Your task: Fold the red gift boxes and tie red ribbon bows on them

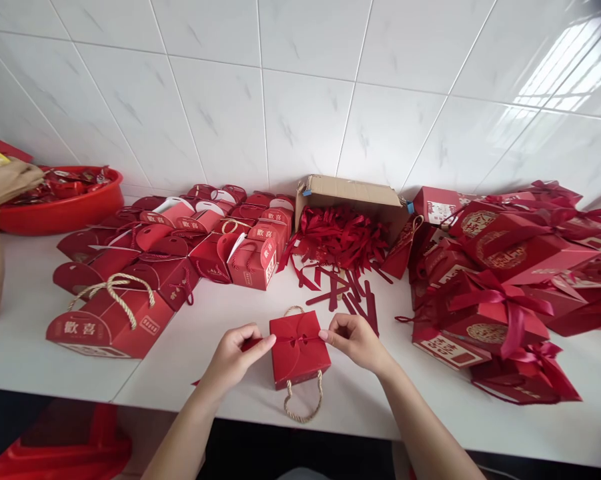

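A small red gift box [293, 363] lies in front of me on the white table, two rope handles sticking out at its near and far sides. Across its top runs a thin dark red ribbon [305, 339], passing over the two holes in the lid. My left hand [240, 350] pinches the ribbon's left end beside the box. At the box's right edge, my right hand [353, 340] has the other end between thumb and forefinger. Loose red ribbon strips [343, 293] lie just beyond the box.
An open cardboard box [353, 189] full of red ribbons stands against the tiled wall. Red boxes with handles [150, 313] crowd the left; ribboned boxes [500, 320] are piled right. Far left, another person's hand [17, 180] is over a red basin [65, 215] of wrapped sweets.
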A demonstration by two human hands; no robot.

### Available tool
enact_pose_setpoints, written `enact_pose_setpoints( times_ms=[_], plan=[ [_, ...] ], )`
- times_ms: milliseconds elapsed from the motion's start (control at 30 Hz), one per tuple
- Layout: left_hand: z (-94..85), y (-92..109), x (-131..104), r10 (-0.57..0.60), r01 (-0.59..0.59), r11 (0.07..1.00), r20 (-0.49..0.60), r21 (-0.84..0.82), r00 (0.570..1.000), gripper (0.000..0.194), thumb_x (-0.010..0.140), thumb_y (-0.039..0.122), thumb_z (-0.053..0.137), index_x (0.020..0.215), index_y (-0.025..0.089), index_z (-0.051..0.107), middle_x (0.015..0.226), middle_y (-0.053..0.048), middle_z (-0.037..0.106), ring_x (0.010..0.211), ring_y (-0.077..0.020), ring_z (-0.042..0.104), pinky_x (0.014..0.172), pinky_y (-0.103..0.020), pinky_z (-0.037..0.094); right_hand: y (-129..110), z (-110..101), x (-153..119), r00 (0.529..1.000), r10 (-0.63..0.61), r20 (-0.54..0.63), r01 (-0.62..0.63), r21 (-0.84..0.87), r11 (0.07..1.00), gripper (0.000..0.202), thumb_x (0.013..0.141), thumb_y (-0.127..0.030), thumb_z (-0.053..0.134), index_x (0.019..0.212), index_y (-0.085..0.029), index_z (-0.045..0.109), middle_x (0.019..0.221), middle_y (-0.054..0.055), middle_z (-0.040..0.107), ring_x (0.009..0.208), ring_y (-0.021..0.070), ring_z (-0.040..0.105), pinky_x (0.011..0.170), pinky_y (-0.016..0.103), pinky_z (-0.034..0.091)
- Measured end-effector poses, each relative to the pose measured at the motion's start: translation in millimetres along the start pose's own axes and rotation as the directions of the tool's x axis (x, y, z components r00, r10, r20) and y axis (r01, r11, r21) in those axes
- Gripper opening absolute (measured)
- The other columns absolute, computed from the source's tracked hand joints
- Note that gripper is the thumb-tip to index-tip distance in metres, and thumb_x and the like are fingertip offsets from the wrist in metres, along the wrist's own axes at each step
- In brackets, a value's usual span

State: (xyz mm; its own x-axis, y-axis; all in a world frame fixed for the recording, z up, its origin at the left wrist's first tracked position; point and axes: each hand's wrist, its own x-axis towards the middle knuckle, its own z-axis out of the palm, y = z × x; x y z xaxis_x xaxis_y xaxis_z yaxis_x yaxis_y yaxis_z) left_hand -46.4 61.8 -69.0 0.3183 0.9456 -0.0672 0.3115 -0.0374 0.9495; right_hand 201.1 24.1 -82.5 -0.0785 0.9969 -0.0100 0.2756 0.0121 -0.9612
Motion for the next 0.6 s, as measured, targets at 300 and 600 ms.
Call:
enact_pose_setpoints(
  times_ms=[300, 600],
  plan=[
    [4.3, -4.4, -1.1, 0.003, -0.003, 1.0, -0.002, -0.002, 1.0, 0.044, 0.079, 0.048, 0.061, 0.059, 0.021, 0.033, 0.061, 0.005, 0.028, 0.058, -0.0112, 0.029, 0.055, -0.025, 0.028, 0.9, -16.3, -7.3, 0.955, 0.015, 0.296, -0.147, 0.432, 0.89, 0.027, 0.078, -0.042, 0.077, 0.084, -0.016, 0.069, 0.063, -0.003, 0.055, 0.055, 0.0074, 0.044, 0.052, 0.022, 0.034],
    [5.1, 3.9, -4.4, 0.279, -0.237, 0.94, -0.149, 0.246, 0.949, 0.018, 0.081, 0.033, 0.063, 0.094, 0.023, 0.056, 0.098, -0.003, 0.061, 0.096, -0.022, 0.059, 0.088, -0.034, 0.044, -18.0, -2.3, -8.7, 0.954, -0.131, 0.27, -0.069, 0.622, 0.78, 0.017, 0.084, -0.027, 0.073, 0.097, -0.017, 0.068, 0.076, 0.003, 0.072, 0.07, 0.0106, 0.065, 0.068, 0.024, 0.05]
  ],
)
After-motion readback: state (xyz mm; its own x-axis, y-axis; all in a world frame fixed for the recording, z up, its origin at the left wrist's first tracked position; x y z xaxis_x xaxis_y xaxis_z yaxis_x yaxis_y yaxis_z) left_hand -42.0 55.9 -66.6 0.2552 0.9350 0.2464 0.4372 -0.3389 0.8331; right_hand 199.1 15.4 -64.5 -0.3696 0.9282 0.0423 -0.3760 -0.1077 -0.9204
